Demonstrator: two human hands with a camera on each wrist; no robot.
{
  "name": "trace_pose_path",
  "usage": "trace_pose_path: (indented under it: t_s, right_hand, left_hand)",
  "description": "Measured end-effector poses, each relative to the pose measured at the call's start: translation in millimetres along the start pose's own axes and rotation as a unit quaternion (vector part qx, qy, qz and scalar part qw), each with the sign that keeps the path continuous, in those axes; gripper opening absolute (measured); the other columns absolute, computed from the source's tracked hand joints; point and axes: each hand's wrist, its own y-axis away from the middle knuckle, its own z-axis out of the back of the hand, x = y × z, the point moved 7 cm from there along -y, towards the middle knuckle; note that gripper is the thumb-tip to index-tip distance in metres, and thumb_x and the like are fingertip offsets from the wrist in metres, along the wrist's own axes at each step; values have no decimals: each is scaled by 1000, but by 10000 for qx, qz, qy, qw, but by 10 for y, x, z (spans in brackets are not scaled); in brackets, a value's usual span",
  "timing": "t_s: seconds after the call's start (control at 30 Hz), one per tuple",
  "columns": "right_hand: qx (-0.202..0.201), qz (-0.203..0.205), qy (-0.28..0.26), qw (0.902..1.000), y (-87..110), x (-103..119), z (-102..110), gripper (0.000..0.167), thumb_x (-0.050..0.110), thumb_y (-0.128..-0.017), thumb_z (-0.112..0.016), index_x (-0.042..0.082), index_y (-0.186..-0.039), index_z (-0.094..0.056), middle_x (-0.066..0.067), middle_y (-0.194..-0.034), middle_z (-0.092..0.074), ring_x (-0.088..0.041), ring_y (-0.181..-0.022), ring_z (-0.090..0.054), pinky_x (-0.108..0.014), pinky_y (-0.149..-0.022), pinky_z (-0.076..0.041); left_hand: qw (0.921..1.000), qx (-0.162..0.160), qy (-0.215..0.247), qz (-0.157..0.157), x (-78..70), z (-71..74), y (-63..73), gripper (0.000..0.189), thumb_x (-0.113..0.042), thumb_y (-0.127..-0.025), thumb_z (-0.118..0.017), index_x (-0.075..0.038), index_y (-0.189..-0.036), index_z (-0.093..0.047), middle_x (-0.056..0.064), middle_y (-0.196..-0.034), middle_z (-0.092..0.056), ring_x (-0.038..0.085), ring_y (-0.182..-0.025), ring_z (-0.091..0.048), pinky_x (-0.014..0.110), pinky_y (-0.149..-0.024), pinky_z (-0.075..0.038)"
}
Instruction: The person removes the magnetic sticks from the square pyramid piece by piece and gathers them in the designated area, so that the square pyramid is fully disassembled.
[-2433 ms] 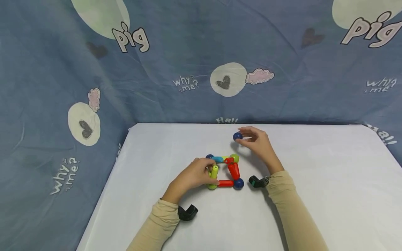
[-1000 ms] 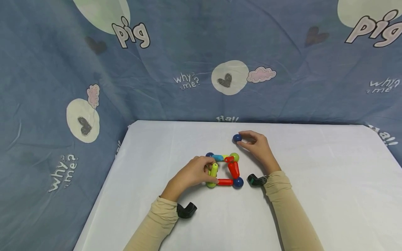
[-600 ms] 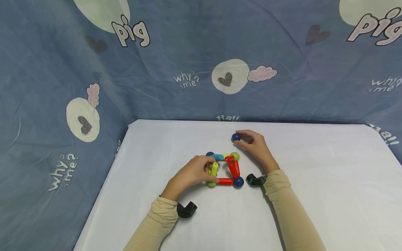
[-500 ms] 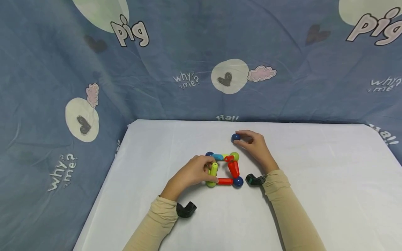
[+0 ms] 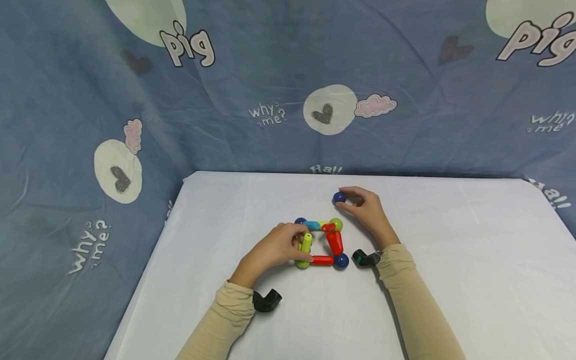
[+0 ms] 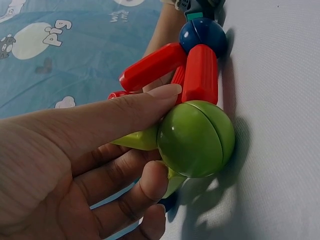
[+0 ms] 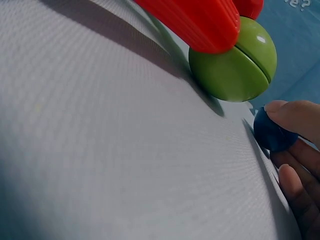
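Note:
On the white table lies a four-sided frame of toy rods and balls. My left hand [image 5: 274, 250] grips its left side, thumb and fingers round a yellow-green rod [image 5: 307, 243]. A green ball [image 6: 195, 140] sits right at that thumb in the left wrist view. Red rods [image 5: 322, 260] run from there to a dark blue ball [image 5: 341, 261] and up the right side. At the far side are a light blue rod [image 5: 311, 225] and another green ball [image 7: 232, 65]. Beyond that corner, my right hand [image 5: 369, 212] pinches a loose blue ball [image 5: 339, 198] between thumb and fingers, close over the table.
The white table [image 5: 450, 280] reaches back to a blue printed cloth [image 5: 234, 145], which also hangs along the left. Black wrist devices [image 5: 267, 301] stick out from both cuffs, the right device [image 5: 366, 258] close beside the near blue ball.
Since the earliest frame my right hand has come slightly lower with the loose blue ball, nearer the table and the frame. My left hand keeps its grip and its place.

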Motion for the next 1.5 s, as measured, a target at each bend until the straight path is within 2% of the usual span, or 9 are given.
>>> trace_pose_path:
  t_s: [0.27, 0.4, 0.6, 0.67, 0.77, 0.87, 0.97, 1.17, 1.5]
  right_hand:
    - [-12, -112, -22, 9999, 18, -29, 2, 46, 25, -88, -83, 14, -131, -71, -8, -132, -71, -18, -85, -59, -18, -75, -48]
    - [-211, -119, -245, 9994, 52, -49, 17, 48, 25, -88, -84, 12, -131, -69, -9, -131, -71, -16, -83, -61, -14, -75, -48]
    - [-1070, 651, -902, 9880, 246, 119, 183, 36, 9, -86, -84, 1, -119, -73, -15, -122, -72, -25, -94, -65, -16, -78, -53]
    - [-871, 933, -947, 9873, 335, 203, 184, 33, 2, -85, -83, -1, -116, -73, -17, -118, -73, -23, -102, -66, -20, -80, -55]
    - [-13, 1072, -874, 9904, 456, 269, 66, 34, 1, -86, -81, 0, -118, -72, -16, -119, -73, -13, -109, -65, -25, -84, -58]
    - [825, 906, -760, 9896, 544, 235, -96, 37, 6, -88, -80, 5, -124, -71, -12, -126, -71, -10, -108, -63, -26, -86, -57]
    - [1179, 739, -628, 9883, 572, 190, -192, 39, 13, -90, -80, 11, -128, -71, -8, -129, -71, -15, -99, -63, -24, -83, -55]
    - [1222, 492, -330, 9907, 551, 173, -213, 36, 19, -90, -81, 15, -125, -72, -6, -122, -73, -18, -86, -61, -22, -79, -51]
    - [1050, 459, -304, 9929, 552, 193, -154, 35, 18, -88, -83, 16, -122, -73, -4, -117, -74, -14, -84, -61, -21, -77, -51]
  left_hand:
    - [10000, 1, -69, -24, -6, -7, -6, 39, -23, -78, -92, -10, -107, -71, 1, -90, -64, 14, -71, -53, 23, -61, -42]
    - [10000, 1, -65, -28, 5, -26, -12, 38, -23, -78, -91, -10, -107, -70, 1, -89, -63, 14, -70, -53, 24, -61, -42]
    - [9999, -17, -119, -67, 24, -64, -16, 38, -23, -78, -91, -11, -107, -70, 0, -88, -63, 13, -69, -52, 24, -61, -41]
    - [9998, -36, -181, -91, 26, -66, -21, 38, -24, -78, -92, -12, -107, -70, 0, -86, -63, 14, -69, -52, 24, -61, -42]
    - [9997, -79, -210, -108, 24, -55, -21, 38, -24, -78, -92, -12, -106, -70, -1, -82, -62, 14, -68, -53, 24, -60, -42]
    - [9997, -143, -142, -166, 23, -43, -20, 38, -22, -77, -93, -10, -105, -70, -1, -78, -60, 12, -67, -53, 23, -59, -43]
    - [9995, -221, 10, -236, 20, -23, -10, 36, -20, -76, -93, -9, -100, -68, -1, -74, -57, 11, -64, -51, 22, -57, -41]
    - [9993, -290, 131, -202, 10, 13, 8, 32, -19, -77, -92, -10, -93, -66, -2, -69, -54, 10, -62, -49, 21, -56, -38]
    - [9997, -80, 194, -151, 29, 71, 21, 32, -21, -80, -90, -11, -95, -64, -1, -74, -58, 10, -65, -54, 22, -62, -44]
